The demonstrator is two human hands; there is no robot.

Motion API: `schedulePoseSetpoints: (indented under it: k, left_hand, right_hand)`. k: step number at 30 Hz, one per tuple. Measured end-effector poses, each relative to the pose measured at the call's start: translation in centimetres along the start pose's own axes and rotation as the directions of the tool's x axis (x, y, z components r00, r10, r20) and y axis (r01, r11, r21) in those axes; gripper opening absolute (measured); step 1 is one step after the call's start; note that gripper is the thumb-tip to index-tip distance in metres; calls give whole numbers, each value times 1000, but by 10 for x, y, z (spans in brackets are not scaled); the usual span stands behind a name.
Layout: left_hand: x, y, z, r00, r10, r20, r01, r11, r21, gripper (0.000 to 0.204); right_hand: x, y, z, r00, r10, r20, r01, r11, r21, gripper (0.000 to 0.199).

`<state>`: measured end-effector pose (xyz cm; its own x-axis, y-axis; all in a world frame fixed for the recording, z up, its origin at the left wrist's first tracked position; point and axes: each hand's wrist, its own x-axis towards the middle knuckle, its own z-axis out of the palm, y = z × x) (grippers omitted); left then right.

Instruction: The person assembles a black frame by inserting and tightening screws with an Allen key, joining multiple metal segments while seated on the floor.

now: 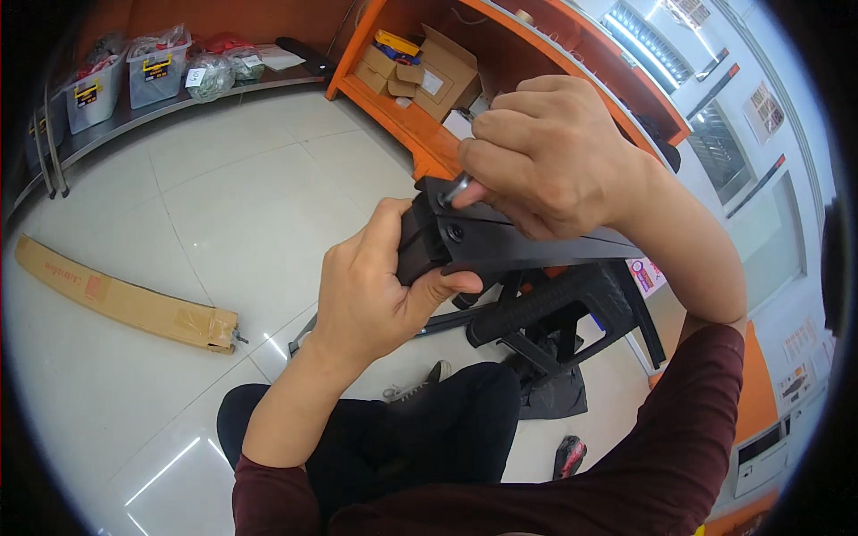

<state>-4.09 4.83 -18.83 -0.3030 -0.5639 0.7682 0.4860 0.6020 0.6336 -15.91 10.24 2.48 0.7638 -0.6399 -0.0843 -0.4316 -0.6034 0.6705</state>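
Observation:
My left hand (pixel 362 286) is wrapped around the end of a black metal beam (pixel 514 246), its thumb along the near side. The beam slants away to the right. On its end face sits a dark round bolt head (pixel 456 232). Above that, my right hand (pixel 554 147) is closed in a fist on a small shiny metal rod, apparently a hex key (pixel 458 189). The rod's tip meets the beam near its upper corner; most of the rod is hidden in the fingers.
A black frame with a thick bar (pixel 554 322) stands below the beam. A long cardboard box (pixel 125 299) lies on the tiled floor at left. Plastic bins (pixel 159 76) line a low shelf. An orange bench (pixel 384 98) holds open cartons (pixel 442 76).

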Motion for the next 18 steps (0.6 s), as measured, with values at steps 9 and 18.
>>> schedulePoseSetpoints:
  k: [9,18]
  left_hand:
    - [2,-8,0,995,71,-63,-66,995,72,57]
    - [-4,-24,11,991,0,-133,-1,1000,-8,64]
  right_hand:
    - [-1,-30,-4,938,304,166,-321,944,83,23]
    - [-1,-46,15,857,437,274,-508,805,306,21]
